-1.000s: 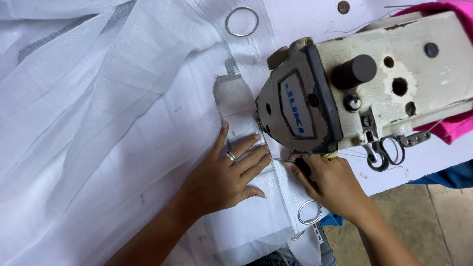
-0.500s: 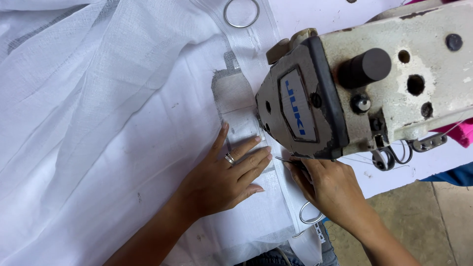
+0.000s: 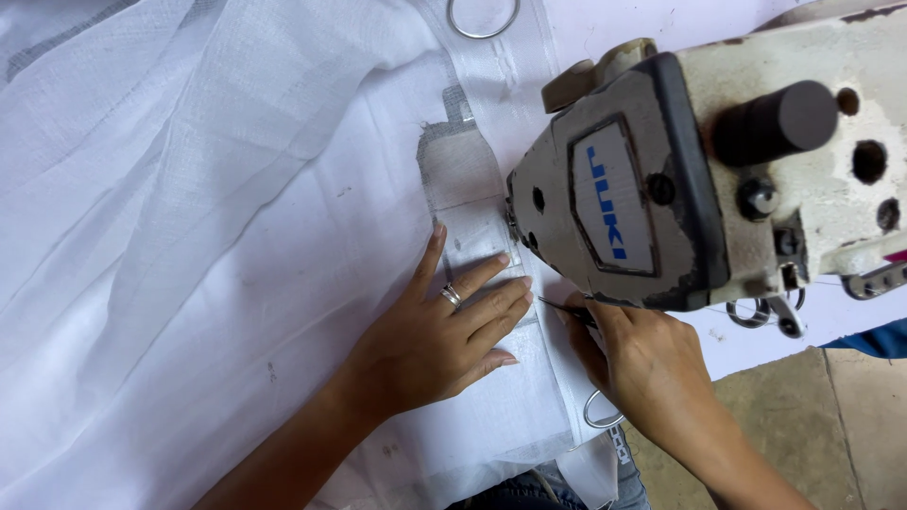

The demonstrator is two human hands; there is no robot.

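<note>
left hand [image 3: 444, 335] lies flat, fingers spread, on the white curtain fabric [image 3: 236, 236]. just beside it, right hand [image 3: 642, 364] pinches thin tweezers [image 3: 567, 310] under the sewing machine head [image 3: 661, 189].

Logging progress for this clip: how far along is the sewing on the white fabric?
Done: the band beyond the sewing machine head lies flat, with a metal ring set in it. In hand: the left hand presses the white fabric flat; the right hand holds a thin tool at the machine. Left: the band near another ring.

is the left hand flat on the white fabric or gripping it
Flat: the left hand lies palm down, fingers spread, on the white fabric.
</note>
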